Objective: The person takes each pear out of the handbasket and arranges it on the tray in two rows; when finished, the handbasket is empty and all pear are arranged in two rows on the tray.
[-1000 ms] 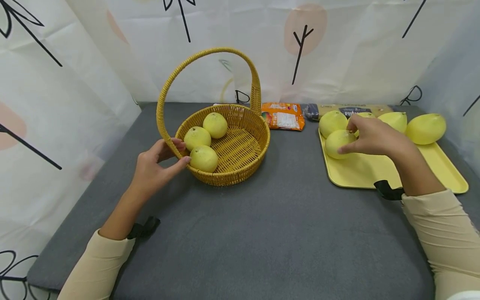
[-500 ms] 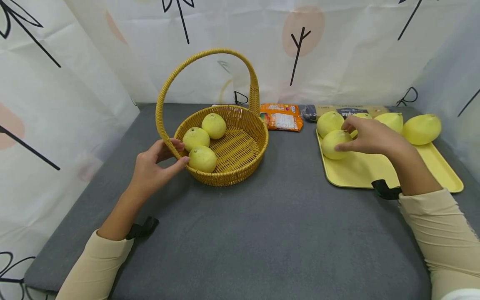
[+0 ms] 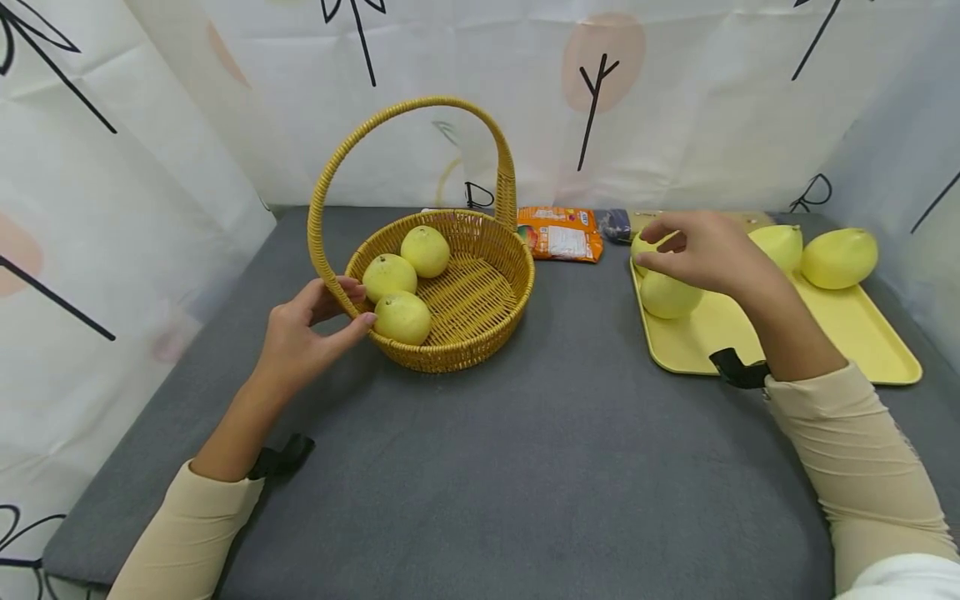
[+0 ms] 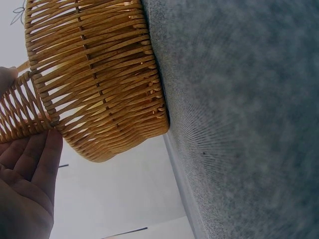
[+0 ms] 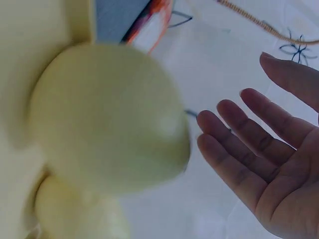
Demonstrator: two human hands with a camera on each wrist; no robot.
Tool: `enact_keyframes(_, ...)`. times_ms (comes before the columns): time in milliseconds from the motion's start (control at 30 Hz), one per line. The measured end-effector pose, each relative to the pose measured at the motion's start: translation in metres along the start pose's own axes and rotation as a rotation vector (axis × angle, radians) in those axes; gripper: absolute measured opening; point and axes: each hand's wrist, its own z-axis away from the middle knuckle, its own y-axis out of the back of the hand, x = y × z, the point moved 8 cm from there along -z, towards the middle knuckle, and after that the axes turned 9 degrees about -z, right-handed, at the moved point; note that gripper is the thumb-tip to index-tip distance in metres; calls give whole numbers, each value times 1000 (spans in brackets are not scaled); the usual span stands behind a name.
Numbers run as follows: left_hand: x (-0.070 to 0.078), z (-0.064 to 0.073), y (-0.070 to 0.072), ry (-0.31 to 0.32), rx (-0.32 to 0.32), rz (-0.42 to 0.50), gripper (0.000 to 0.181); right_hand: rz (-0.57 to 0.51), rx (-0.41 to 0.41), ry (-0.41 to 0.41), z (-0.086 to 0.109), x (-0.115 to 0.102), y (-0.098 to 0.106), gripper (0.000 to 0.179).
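Note:
Three pale yellow pomelo-like fruits (image 3: 402, 317) lie at the left side of a woven yellow basket (image 3: 480, 354) with a tall arched handle. My left hand (image 3: 300, 337) grips the foot of that handle at the rim, thumb on the near side and fingers behind it, as the left wrist view (image 4: 30, 169) also shows. Above the left end of a yellow tray (image 3: 697, 350) is my right hand (image 3: 708, 250), fingers loosely spread and holding nothing. Just below it sits a round fruit (image 3: 670, 297). In the right wrist view, a gap shows between the fingertips and a fruit (image 5: 109, 119).
More yellow fruits (image 3: 840, 258) stand along the tray's back edge, some hidden by my right hand. An orange packet (image 3: 561, 235) and a long packaged item (image 3: 750, 220) lie at the table's back. A printed white curtain (image 3: 510, 100) encloses the grey table (image 3: 525, 467).
My right hand has let go of the front fruit on the tray and risen up and to the left. The fruit stays on the tray. My left hand keeps its grip on the basket.

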Motion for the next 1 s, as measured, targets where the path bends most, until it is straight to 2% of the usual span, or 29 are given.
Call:
enact_keyframes(233,-1,1,0,-2,-4,-5,46,-88,18,126,-30,-52,-31,34)
enact_keyframes(433,11,-1,2,-24,6,-15,48,-59,-38,250,-61,-93,-70,36)
enact_keyframes(567,23,-3,4,-26,9,-18,46,-33,-86,252,-81,-110,-95,40)
enact_keyframes(633,23,-3,4,-25,7,-19,46,-37,-106,249,-90,-116,-106,41)
enact_keyframes(867,2,-1,0,-9,0,-8,48,50,-169,273,-120,-130,-146,49)
enact_keyframes(1000,-3,0,-1,-5,1,-3,48,110,-175,236,-134,-132,-164,56)
